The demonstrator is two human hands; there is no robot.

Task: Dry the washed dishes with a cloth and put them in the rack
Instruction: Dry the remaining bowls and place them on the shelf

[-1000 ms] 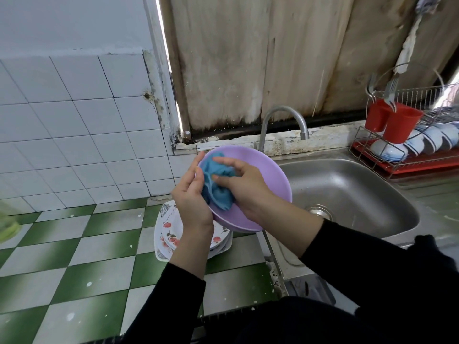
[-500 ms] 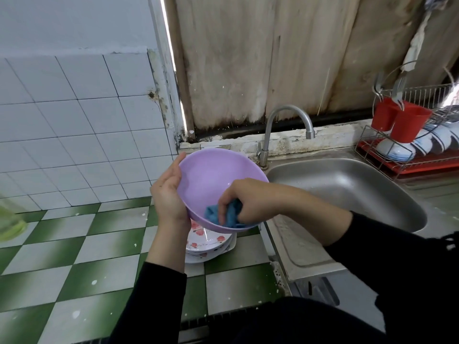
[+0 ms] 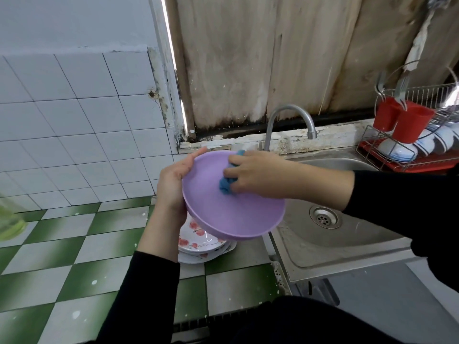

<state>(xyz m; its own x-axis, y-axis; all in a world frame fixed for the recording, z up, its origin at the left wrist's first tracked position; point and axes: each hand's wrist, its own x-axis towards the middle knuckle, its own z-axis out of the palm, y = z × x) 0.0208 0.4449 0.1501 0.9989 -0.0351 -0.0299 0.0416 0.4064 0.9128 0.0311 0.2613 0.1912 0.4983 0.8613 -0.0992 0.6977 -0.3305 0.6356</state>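
Observation:
A lilac plastic bowl (image 3: 231,209) is held in the air over the counter's edge, turned so its outer underside faces me. My left hand (image 3: 173,184) grips its left rim. My right hand (image 3: 250,172) holds a bunched blue cloth (image 3: 226,186) and presses it against the bowl's outside. Below the bowl sits a stack of white plates with red flowers (image 3: 198,242) on the counter. The wire dish rack (image 3: 412,145) stands at the far right on a red tray and holds white-and-blue bowls and two red cups.
A steel sink (image 3: 347,234) with its drain lies right of the bowl, and a curved tap (image 3: 290,120) rises behind it. The counter (image 3: 74,244) has green and white checked tiles. A pale green object (image 3: 10,219) shows at the left edge.
The bowl has been flipped from inside-facing to underside-facing and shifted right. My right hand with the cloth moved from the inside bottom to the bowl's outer surface.

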